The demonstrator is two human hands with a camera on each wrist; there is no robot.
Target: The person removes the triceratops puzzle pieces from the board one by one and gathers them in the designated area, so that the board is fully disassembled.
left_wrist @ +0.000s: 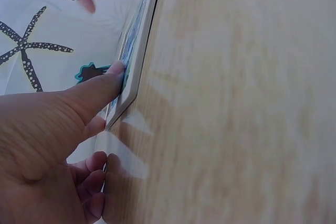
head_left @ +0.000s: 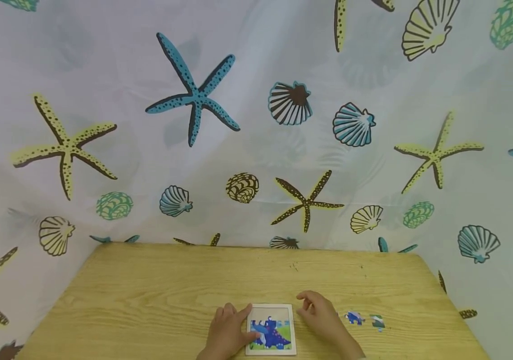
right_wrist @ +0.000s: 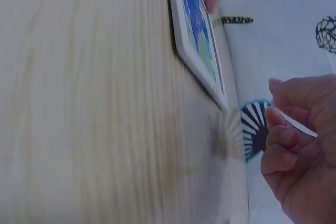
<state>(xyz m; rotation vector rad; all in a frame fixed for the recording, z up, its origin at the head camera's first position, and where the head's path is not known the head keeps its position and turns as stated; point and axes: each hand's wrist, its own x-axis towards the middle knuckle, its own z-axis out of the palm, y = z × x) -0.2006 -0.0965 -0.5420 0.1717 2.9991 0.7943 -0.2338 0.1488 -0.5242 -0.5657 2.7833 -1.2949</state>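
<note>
A small jigsaw puzzle with a blue dinosaur picture lies in a pale-framed tray on the wooden table. Its upper part shows bare backing; pieces fill the lower part. My left hand rests at the tray's left side, thumb pressing on the picture and another finger reaching the top left corner. In the left wrist view, the thumb lies over the frame's edge. Just right of the tray, my right hand hovers with loosely bent fingers, and nothing shows between thumb and fingertips in the right wrist view.
To the right of my right hand lie a blue and purple puzzle piece and a green puzzle piece. Behind and beside the wooden table hangs a pale cloth printed with starfish and shells.
</note>
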